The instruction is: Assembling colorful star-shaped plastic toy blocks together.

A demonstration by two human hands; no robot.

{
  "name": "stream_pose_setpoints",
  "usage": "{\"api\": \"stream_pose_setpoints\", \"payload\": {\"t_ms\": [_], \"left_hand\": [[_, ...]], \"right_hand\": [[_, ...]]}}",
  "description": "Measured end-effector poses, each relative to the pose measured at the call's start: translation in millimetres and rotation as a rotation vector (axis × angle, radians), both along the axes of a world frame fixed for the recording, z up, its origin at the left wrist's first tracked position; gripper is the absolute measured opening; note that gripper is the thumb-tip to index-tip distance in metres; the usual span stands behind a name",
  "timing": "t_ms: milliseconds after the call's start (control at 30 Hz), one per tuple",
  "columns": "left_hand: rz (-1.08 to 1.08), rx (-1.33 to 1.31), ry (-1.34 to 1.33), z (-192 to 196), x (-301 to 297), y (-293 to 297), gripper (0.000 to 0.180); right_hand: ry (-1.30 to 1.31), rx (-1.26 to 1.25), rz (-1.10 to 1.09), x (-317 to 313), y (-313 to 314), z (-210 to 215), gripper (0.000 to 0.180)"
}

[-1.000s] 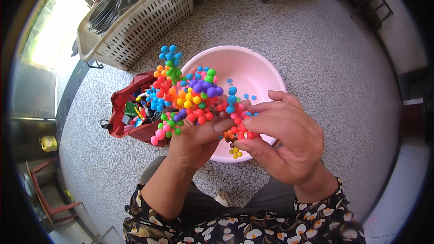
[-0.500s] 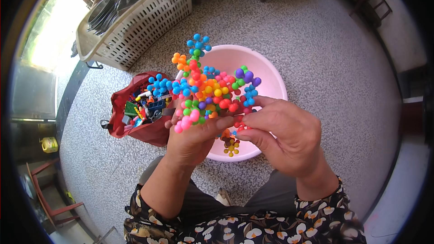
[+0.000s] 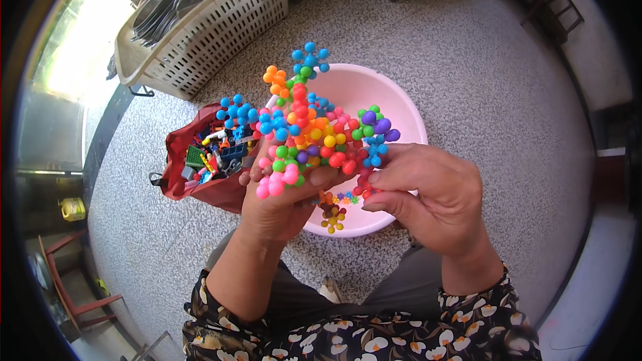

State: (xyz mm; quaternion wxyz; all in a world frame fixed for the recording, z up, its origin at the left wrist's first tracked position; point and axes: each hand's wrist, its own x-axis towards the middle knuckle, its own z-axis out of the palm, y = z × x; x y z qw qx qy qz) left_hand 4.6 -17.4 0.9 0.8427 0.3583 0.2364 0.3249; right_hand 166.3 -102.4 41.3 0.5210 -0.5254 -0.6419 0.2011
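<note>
Together both hands, left (image 3: 284,200) and right (image 3: 428,194), grip a colourful ball-cluster toy (image 3: 311,130) above the pink basin (image 3: 394,100), hiding much of it, red bag (image 3: 200,167) and slatted basket (image 3: 207,33) beside.

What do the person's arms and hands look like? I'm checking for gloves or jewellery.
Both hands are bare: left hand, right hand, no gloves, rings or watch visible. Forearms are uncovered; dark sleeves with a cream and orange flower print start near the elbows.

Glossy plastic ball cluster (image 3: 314,130)
</note>
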Motion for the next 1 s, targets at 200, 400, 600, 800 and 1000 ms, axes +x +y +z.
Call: {"api": "stream_pose_setpoints", "payload": {"t_ms": [200,400,600,800,1000], "left_hand": [[-0.035,-0.258,-0.173,-20.8,-13.5,5.0,0.046],[-0.039,-0.371,-0.322,-7.8,-7.0,0.6,0.044],[-0.063,-0.414,-0.281,-3.6,-7.6,1.2,0.068],[-0.059,-0.324,-0.336,-1.2,-7.2,1.2,0.053],[-0.116,-0.404,-0.493,-13.3,-12.8,0.8,0.054]], "right_hand": [[0.156,-0.075,0.041,1.6,-4.0,1.2,0.014],[0.575,-0.143,0.1,0.8,-6.1,-3.2,0.016],[0.627,-0.118,0.107,1.1,-3.3,-6.0,0.017],[0.437,-0.048,0.07,1.6,-4.4,-4.9,0.018],[0.128,0.026,0.088,0.6,-0.1,1.1,0.017]]}}
